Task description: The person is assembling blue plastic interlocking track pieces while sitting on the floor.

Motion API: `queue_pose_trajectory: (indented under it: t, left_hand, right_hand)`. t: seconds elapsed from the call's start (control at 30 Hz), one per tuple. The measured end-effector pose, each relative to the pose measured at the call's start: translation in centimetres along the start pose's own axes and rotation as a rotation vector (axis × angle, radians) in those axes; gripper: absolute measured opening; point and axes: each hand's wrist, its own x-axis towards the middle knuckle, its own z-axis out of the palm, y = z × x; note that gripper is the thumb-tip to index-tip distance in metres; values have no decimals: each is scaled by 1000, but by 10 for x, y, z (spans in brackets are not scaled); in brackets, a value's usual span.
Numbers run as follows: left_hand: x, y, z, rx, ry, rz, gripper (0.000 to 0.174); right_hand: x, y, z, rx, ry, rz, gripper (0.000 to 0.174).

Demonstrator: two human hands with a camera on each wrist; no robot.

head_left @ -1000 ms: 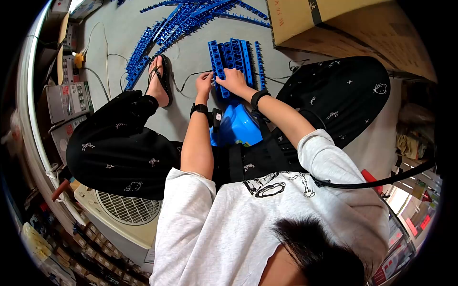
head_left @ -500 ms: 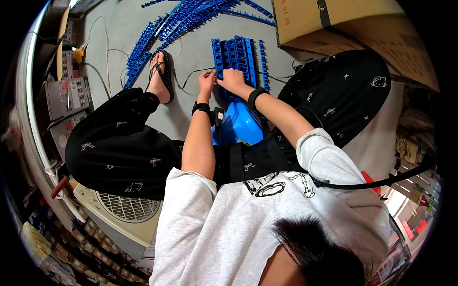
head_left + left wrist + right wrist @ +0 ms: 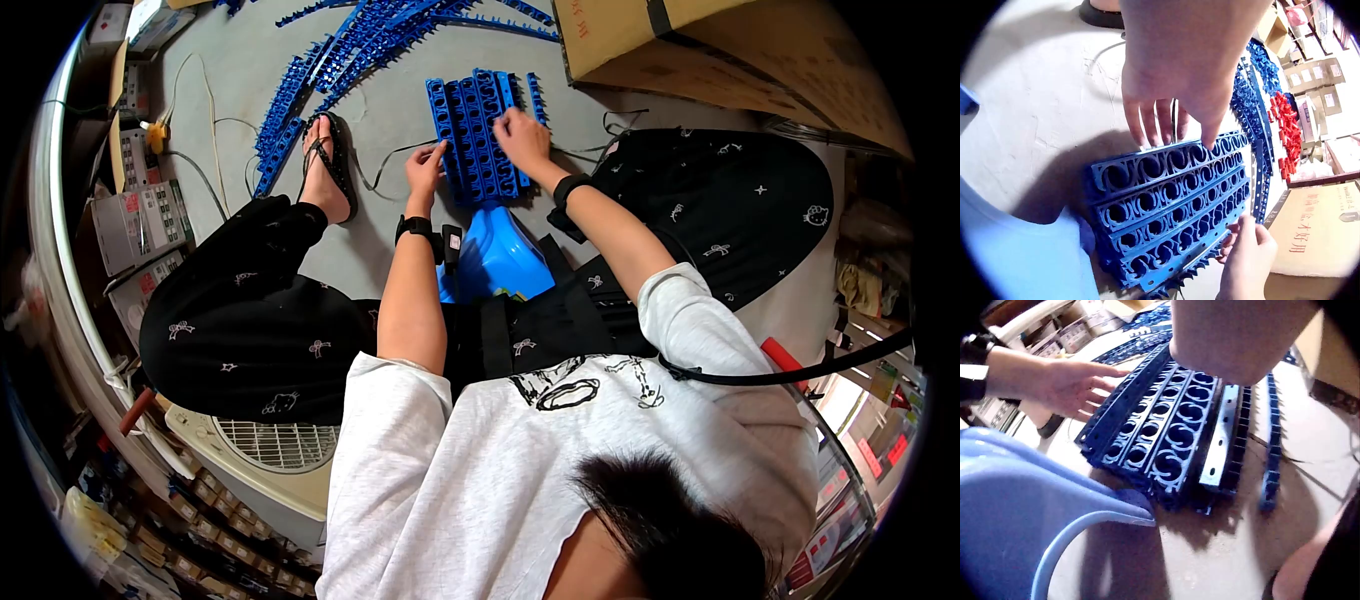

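Observation:
Several blue plastic strips with rows of round holes stand side by side as a block (image 3: 475, 130) on the floor. My left hand (image 3: 426, 170) lies along the block's left side, fingers straight and thumb at the top edge in the left wrist view. In the head view my right hand (image 3: 522, 135), fingers curled, is over the block's right edge. Beside that edge are a flat strip with small holes (image 3: 1219, 440) and a separate spiked strip (image 3: 1270, 444). I cannot tell whether the right fingers hold a strip; the right wrist view hides them.
A smooth blue plastic piece (image 3: 500, 255) sits between the person's legs, close to the block's near end. More blue strips (image 3: 345, 60) lie piled at the far left. A cardboard box (image 3: 700, 60) stands at the far right. Red pieces (image 3: 1288, 131) show in the left wrist view.
My right hand has moved from the block's left side to its right edge, off the left strips. The leftmost strip now sits closer against the others. The left hand remains at the left side.

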Motion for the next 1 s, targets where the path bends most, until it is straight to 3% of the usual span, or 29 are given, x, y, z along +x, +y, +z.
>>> queue_pose_trajectory:
  t: [0.1, 0.17, 0.23, 0.43, 0.57, 0.63, 0.7, 1.0]
  left_hand:
    - [1, 1, -2, 9, 11, -13, 36]
    - [5, -3, -4, 26, 21, -30, 37]
    - [8, -4, -7, 16, -12, -21, 38]
    - [1, 11, -2, -13, 0, -36, 38]
    - [1, 15, -1, 10, -16, -49, 39]
    - [-1, 16, -1, 13, -11, -55, 40]
    - [-1, 16, -1, 19, -11, -56, 40]
    - [-1, 16, -4, 54, -40, -63, 44]
  right_hand:
    - [3, 45, 9, -133, 107, 173, 25]
    - [2, 69, 12, -139, -2, 394, 43]
    - [2, 76, 10, -8, -103, 481, 52]
    - [12, 79, 29, 90, -151, 507, 60]
    - [15, 74, 36, 112, -202, 621, 57]
    - [16, 76, 34, 116, -201, 549, 52]
    - [18, 79, 33, 166, -369, 586, 53]
    - [14, 79, 33, 41, -257, 555, 52]
